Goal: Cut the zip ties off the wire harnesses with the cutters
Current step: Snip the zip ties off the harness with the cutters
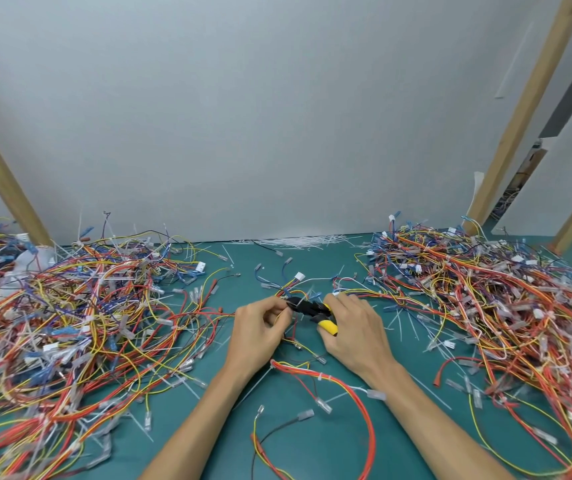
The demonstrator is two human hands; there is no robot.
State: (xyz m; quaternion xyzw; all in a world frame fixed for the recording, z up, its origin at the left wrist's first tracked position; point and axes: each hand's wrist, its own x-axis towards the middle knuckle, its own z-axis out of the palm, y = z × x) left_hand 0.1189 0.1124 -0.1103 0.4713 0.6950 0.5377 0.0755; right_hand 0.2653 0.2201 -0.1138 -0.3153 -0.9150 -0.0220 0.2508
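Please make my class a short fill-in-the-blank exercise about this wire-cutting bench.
1. The left hand pinches wires while the other hand, the ____ one, grips the cutters.
2. The cutters' handles are ____.
3. Loose white zip ties are heaped against the ____.
Missing words: right; yellow; wall.

Yel. cutters (pixel 313 310) nipping ctr harness (pixel 291 292).

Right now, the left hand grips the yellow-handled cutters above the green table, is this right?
Not quite: in the head view the right hand grips the yellow-handled cutters above the green table; the left hand pinches a wire harness.
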